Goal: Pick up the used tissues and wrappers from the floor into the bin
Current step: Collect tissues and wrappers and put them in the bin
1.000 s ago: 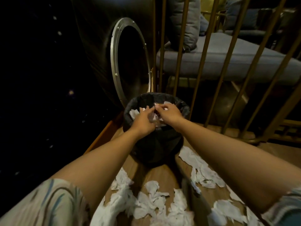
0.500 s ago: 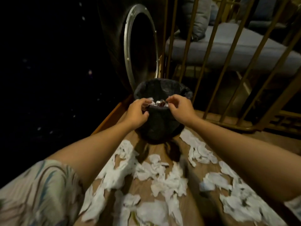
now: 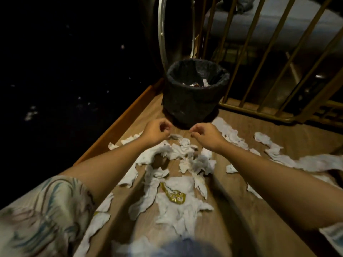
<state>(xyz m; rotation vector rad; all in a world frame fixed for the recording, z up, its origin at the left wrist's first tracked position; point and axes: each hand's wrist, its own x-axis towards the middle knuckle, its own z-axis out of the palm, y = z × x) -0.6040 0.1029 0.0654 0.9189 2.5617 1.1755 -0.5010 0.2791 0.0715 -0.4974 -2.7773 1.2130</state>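
A small bin [image 3: 187, 106] lined with a black bag stands on the wooden floor, with tissues and a shiny wrapper [image 3: 194, 84] inside. Many torn white tissues [image 3: 178, 206] lie scattered on the floor in front of it. A yellow-green wrapper [image 3: 173, 194] lies among them. My left hand [image 3: 156, 131] and my right hand [image 3: 206, 134] hover side by side just in front of the bin, above the nearest tissues. Both have their fingers curled loosely and I see nothing held in either.
A gold metal railing [image 3: 259, 58] rises right behind the bin, with a grey cushioned seat [image 3: 278, 25] beyond it. A round metal-rimmed opening [image 3: 161, 39] stands at the back left. A wooden edge [image 3: 120, 123] borders the floor on the left, with darkness past it.
Both hands let go of the trash over the bin and drew back toward me, down to the floor in front of it. The view tilted down.
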